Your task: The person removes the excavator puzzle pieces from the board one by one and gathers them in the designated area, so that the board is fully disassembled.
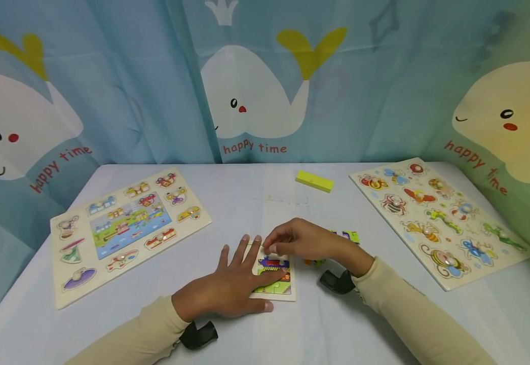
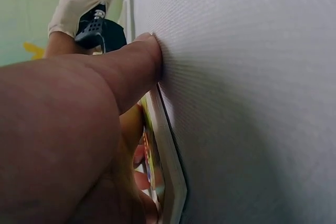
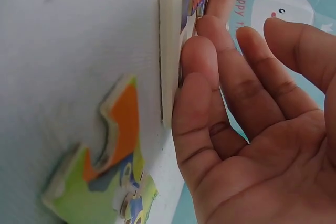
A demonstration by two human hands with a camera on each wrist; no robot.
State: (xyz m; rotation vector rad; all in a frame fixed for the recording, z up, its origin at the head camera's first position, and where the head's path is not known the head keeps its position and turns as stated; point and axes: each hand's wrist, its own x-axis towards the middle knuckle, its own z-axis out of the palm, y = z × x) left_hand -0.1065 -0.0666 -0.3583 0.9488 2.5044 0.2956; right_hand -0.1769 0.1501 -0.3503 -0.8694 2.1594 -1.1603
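Note:
A small wooden jigsaw board (image 1: pixel 292 297) with a colourful picture lies on the table. My left hand (image 1: pixel 228 289) rests across its left part with the fingers spread and straight. Its index finger lies over the picture, while the thumb touches the table beside the near edge. At the board's far right corner, my right hand (image 1: pixel 299 241) bends over with loosely curved fingers. In the right wrist view those fingertips (image 3: pixel 191 87) touch the board's edge and face, the thumb stands apart, and no piece shows between them. Loose jigsaw pieces (image 3: pixel 121 129) in orange and green lie beside this hand.
A large vehicle peg puzzle (image 1: pixel 130 228) lies at the left. An insect peg puzzle (image 1: pixel 443 223) is at the right. Towards the back sits a yellow block (image 1: pixel 314 181). More loose pieces (image 1: pixel 350 236) show behind my right wrist. A whale-print curtain (image 1: pixel 155 101) surrounds the table.

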